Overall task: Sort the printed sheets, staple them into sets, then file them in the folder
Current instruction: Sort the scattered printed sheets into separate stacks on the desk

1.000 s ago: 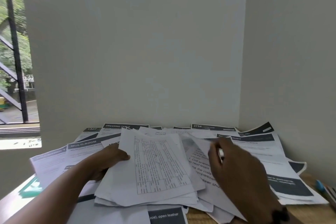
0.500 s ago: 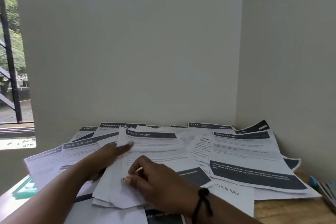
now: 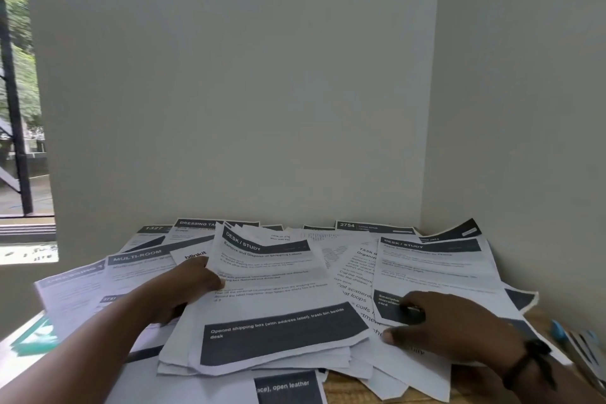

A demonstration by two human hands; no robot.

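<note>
Printed sheets cover the table in a loose, overlapping spread. In the middle lies a stack of sheets topped by a page headed "DESK / STUDY" with a dark band at its foot. My left hand grips this stack at its left edge, thumb on the top page and fingers beneath. To the right lies a second "DESK / STUDY" sheet. My right hand is on its lower left corner, fingers curled over the dark band and thumb at the sheet's lower edge. A green folder shows at the table's left edge, partly under papers.
More sheets headed "MULTI-ROOM" and "DRESSING" fan out at the left and back. A blue object and some grey items lie at the right edge of the wooden table. Walls close off the back and right; a window is at left.
My right hand has left the middle stack and moved right onto the second "DESK / STUDY" sheet. The middle stack's top page now lies flat in full view. My left hand keeps its hold.
</note>
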